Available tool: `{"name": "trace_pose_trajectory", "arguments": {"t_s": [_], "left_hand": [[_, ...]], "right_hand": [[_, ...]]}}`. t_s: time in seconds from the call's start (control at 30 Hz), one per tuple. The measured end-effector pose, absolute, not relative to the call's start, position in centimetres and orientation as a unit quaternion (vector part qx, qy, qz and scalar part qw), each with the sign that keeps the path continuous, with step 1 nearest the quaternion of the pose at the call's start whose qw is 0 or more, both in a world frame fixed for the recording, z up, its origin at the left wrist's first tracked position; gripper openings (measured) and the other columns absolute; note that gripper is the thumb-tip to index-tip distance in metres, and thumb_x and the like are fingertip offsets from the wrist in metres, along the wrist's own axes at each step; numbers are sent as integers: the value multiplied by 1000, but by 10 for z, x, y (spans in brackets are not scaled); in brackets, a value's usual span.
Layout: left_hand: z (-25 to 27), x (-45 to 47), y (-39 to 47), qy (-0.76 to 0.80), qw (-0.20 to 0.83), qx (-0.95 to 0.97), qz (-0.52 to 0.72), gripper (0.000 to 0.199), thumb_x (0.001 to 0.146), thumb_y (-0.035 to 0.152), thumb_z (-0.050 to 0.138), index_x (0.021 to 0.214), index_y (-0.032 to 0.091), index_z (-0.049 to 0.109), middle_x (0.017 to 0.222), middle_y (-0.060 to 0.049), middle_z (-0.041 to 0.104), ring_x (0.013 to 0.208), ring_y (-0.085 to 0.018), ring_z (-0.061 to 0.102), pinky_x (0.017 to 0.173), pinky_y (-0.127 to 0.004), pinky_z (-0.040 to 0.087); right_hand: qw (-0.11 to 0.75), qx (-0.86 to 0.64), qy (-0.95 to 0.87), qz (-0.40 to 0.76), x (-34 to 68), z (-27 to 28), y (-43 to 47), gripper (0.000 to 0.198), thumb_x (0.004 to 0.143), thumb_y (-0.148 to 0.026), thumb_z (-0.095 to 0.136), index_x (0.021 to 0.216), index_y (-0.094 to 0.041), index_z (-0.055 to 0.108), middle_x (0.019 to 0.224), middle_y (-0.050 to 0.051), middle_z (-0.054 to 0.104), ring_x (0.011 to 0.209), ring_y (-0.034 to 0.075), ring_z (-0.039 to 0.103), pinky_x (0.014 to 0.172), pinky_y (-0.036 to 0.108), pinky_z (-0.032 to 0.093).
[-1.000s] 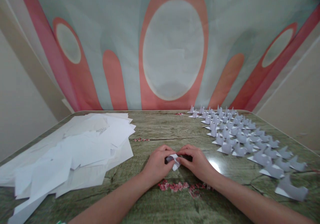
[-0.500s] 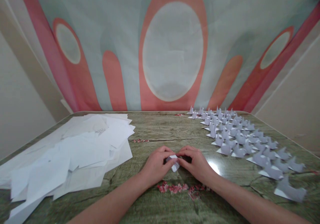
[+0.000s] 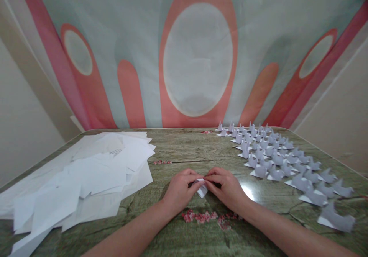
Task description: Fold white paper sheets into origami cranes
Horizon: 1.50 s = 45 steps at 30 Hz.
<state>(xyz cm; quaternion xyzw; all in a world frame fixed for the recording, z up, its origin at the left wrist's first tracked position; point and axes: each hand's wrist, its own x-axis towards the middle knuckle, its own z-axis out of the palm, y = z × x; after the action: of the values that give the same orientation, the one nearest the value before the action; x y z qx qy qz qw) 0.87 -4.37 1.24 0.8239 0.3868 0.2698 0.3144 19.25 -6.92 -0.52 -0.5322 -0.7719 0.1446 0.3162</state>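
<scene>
A small folded piece of white paper (image 3: 202, 190) is held low over the middle of the table, between both hands. My left hand (image 3: 182, 188) pinches its left side with thumb and fingers. From the other side, my right hand (image 3: 223, 184) grips its upper right edge, thumb and fingertips pressed together. The fingertips of the two hands nearly meet at the top of the paper and hide part of its folds.
Loose white sheets (image 3: 100, 172) lie in an overlapping pile on the left. Rows of folded white paper birds (image 3: 277, 159) stand along the right. The wood-patterned table (image 3: 184, 146) ends at a printed backdrop (image 3: 198, 58).
Both hands stay in almost the same place around the folded paper. The right fingers have closed a little more tightly at its top edge, and the view has shifted slightly.
</scene>
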Motion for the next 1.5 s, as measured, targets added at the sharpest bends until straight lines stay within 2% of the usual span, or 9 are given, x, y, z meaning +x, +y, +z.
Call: {"name": "trace_pose_trajectory", "arguments": {"t_s": [0.63, 0.83, 1.07, 1.5], "left_hand": [[14, 11, -45, 385, 306, 829, 266, 23, 85, 31, 50, 96, 23, 68, 87, -3, 62, 82, -16, 56, 77, -25, 42], [15, 12, -46, 393, 298, 832, 253, 20, 80, 29, 56, 95, 23, 67, 86, -2, 60, 80, -16, 55, 75, -25, 42], [16, 16, -50, 414, 270, 832, 250, 28, 68, 37, 66, 92, 23, 67, 84, -2, 58, 82, -18, 53, 74, -26, 41], [13, 17, -49, 422, 274, 826, 256, 21, 75, 30, 58, 93, 23, 66, 82, -2, 56, 78, -16, 54, 71, -25, 41]], "right_hand": [[318, -532, -774, 132, 193, -8, -67, 16, 82, -25, 54, 82, -24, 70, 80, 3, 61, 77, 17, 56, 70, 29, 43], [321, -532, -769, 147, 192, -6, -68, 15, 82, -27, 54, 82, -23, 69, 79, 3, 61, 77, 17, 56, 70, 29, 43], [321, -535, -768, 144, 192, -7, -68, 16, 82, -27, 52, 81, -23, 68, 78, 4, 60, 76, 18, 56, 71, 30, 43], [317, -533, -771, 144, 193, -4, -69, 16, 82, -24, 52, 80, -22, 67, 79, 3, 60, 77, 17, 56, 70, 28, 42]]}}
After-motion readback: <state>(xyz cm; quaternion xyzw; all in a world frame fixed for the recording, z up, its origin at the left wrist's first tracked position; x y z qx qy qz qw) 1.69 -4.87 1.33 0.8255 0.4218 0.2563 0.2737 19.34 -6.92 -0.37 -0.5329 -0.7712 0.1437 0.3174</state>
